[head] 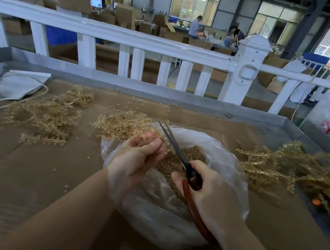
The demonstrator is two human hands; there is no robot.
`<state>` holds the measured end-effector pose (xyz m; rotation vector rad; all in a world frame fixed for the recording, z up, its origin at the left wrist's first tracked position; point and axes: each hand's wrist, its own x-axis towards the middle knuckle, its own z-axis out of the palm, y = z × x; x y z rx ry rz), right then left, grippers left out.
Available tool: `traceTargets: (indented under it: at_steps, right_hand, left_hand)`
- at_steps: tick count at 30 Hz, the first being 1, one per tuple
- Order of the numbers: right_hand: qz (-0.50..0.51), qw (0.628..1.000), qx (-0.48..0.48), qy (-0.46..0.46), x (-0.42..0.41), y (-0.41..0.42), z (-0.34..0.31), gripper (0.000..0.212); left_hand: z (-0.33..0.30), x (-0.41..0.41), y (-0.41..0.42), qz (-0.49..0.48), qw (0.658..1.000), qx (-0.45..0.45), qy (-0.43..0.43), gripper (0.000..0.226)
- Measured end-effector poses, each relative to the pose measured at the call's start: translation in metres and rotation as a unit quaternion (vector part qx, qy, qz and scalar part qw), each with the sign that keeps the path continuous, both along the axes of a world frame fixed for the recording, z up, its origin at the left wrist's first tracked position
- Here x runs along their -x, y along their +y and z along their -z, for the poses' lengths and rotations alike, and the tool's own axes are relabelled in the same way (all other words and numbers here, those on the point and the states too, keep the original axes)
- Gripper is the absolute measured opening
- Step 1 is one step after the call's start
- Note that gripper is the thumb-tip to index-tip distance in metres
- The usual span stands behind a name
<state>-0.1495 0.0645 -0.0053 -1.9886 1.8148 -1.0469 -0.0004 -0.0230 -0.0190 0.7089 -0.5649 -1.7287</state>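
Note:
My left hand [134,158] pinches a thin golden plastic sprig [164,146] over an open clear plastic bag [168,216]. My right hand [209,196] grips scissors [173,145] with reddish-brown handles; the dark blades stand slightly apart and point up and away, right beside the sprig. Inside the bag lies a heap of small golden cut pieces [175,162]. The bag sits on a brown cardboard-covered table [26,169].
Piles of golden plastic branches lie at the left [44,116], behind the bag [121,125] and at the right [281,164]. A grey cloth bag [10,88] sits far left. A white fence [129,39] runs behind the metal-rimmed table. People work among cardboard boxes beyond.

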Motion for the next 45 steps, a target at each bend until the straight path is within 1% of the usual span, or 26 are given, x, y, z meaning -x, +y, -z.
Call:
traceTargets:
  at_steps: [3, 6, 9, 12, 17, 23, 27, 32, 39, 42, 45]
  right_hand:
    - [0.003, 0.999, 0.013, 0.042, 0.002, 0.004, 0.002, 0.021]
    - [0.008, 0.996, 0.027, 0.089, 0.003, 0.005, 0.005, 0.026]
    - [0.020, 0.989, 0.070, 0.126, 0.002, 0.008, 0.006, 0.027]
    - [0.018, 0.987, 0.094, 0.125, -0.001, 0.009, 0.005, 0.024]
    - [0.022, 0.988, 0.057, 0.141, 0.000, 0.005, 0.009, 0.027]
    - [0.013, 0.990, 0.038, 0.134, 0.000, 0.003, 0.010, 0.022]
    - [0.003, 0.991, 0.037, 0.130, -0.001, 0.002, 0.010, 0.025]
    - [0.003, 0.990, 0.027, 0.140, -0.002, 0.001, 0.011, 0.027]
    - [-0.002, 0.993, 0.003, 0.121, -0.004, 0.001, 0.012, 0.032]
    - [0.001, 0.992, -0.006, 0.128, -0.004, 0.000, 0.011, 0.032]
    - [0.001, 0.991, -0.017, 0.129, -0.003, -0.001, 0.011, 0.030]
  left_hand:
    - [-0.003, -0.003, -0.002, -0.005, 1.000, 0.001, 0.013, 0.019]
    - [-0.005, -0.006, -0.002, -0.019, 0.999, -0.024, 0.037, 0.017]
    - [-0.006, -0.007, -0.002, -0.022, 0.998, -0.032, 0.048, 0.016]
    - [-0.007, -0.006, -0.002, -0.031, 0.998, -0.034, 0.044, 0.016]
    - [-0.009, -0.003, -0.001, -0.019, 0.998, -0.024, 0.055, 0.016]
    - [-0.009, 0.000, 0.001, -0.012, 0.998, -0.022, 0.050, 0.014]
    - [-0.006, 0.002, 0.002, -0.004, 0.999, -0.024, 0.034, 0.015]
    - [0.000, 0.004, 0.003, -0.003, 0.999, -0.031, 0.038, 0.018]
    - [0.008, 0.004, -0.003, -0.009, 0.999, -0.028, 0.021, 0.019]
    - [0.010, 0.004, -0.004, -0.009, 0.999, -0.029, 0.020, 0.024]
    - [0.012, 0.004, -0.004, -0.014, 0.999, -0.035, 0.021, 0.037]
